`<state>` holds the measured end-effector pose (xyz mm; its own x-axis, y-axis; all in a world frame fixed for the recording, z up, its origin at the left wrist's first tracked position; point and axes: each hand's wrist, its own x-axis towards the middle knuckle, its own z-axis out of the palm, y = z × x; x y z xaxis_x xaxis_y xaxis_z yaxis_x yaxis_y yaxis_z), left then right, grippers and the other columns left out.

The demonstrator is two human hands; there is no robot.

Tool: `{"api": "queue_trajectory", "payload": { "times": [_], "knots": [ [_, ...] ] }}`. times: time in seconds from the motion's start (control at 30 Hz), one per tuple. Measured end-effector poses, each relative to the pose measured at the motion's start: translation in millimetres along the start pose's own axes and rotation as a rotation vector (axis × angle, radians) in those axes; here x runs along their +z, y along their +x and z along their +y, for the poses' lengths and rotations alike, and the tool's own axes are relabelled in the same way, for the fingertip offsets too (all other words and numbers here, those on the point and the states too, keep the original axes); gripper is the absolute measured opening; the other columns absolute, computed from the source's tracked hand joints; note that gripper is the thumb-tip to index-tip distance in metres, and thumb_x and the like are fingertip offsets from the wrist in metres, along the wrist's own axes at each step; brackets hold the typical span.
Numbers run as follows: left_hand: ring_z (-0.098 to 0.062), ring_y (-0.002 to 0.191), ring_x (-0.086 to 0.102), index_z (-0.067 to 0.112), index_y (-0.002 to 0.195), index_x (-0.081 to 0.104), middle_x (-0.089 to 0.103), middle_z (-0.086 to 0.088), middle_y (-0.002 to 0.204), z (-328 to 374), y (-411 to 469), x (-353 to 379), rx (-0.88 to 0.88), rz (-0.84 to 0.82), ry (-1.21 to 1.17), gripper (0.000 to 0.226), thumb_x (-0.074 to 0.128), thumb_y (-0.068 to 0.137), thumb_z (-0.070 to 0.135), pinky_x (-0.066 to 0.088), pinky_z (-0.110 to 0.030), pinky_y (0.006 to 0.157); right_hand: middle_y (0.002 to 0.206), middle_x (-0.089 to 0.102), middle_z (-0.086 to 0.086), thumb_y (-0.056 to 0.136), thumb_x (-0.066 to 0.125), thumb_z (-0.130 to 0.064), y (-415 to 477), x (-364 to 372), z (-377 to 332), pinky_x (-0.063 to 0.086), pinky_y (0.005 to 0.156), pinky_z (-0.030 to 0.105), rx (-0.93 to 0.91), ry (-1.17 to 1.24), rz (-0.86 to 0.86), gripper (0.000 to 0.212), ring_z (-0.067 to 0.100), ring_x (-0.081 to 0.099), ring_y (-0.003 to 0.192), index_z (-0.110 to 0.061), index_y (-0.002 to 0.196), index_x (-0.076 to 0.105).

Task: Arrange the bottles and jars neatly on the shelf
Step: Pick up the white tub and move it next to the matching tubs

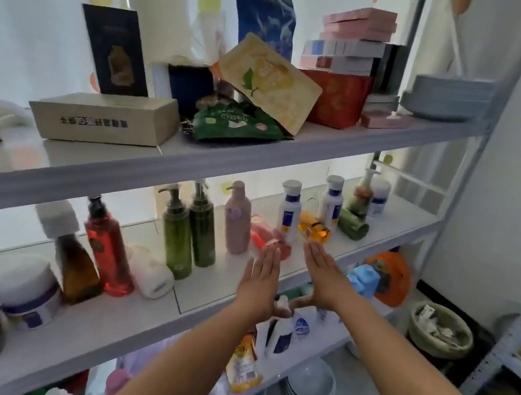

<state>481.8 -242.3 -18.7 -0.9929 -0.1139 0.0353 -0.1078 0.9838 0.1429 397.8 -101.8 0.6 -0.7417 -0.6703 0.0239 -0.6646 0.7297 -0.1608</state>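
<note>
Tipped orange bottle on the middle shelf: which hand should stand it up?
Right, likely. The right hand is open with its fingers just short of the orange bottle; the left hand sits nearer the tipped pink bottle.

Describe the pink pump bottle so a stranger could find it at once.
Find the middle shelf, the one lined with bottles. Near its centre, just right of two green pump bottles, stands the pink pump bottle. It is the only pale pink upright bottle; the reddish bottle to its right lies on its side.
</note>
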Motion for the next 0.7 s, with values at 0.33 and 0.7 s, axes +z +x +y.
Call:
{"api": "queue_trajectory", "payload": {
  "times": [0.33, 0.7],
  "knots": [
    [-0.025, 0.141, -0.027, 0.006, 0.144, -0.026, -0.036, -0.008, 0.149, 74, 180, 32, 0.116, -0.049, -0.032, 0.123, 0.062, 0.078, 0.061, -0.013, -0.041, 0.118, 0.155, -0.025, 0.008, 0.072, 0.066, -0.063, 77, -11, 150, -0.004, 0.118, 0.031, 0.112, -0.033, -0.032, 0.127, 0.020, -0.018, 0.145, -0.006, 0.147, -0.020],
    [-0.023, 0.143, -0.024, 0.006, 0.145, -0.024, -0.028, -0.008, 0.154, 150, 314, 63, 0.082, -0.021, -0.019, 0.121, 0.063, 0.079, 0.057, -0.017, -0.035, 0.112, 0.156, -0.022, 0.010, 0.066, 0.067, -0.068, 153, -27, 304, -0.002, 0.120, 0.033, 0.077, -0.021, -0.084, 0.133, 0.020, -0.016, 0.146, -0.005, 0.147, -0.017]
  ]
}}
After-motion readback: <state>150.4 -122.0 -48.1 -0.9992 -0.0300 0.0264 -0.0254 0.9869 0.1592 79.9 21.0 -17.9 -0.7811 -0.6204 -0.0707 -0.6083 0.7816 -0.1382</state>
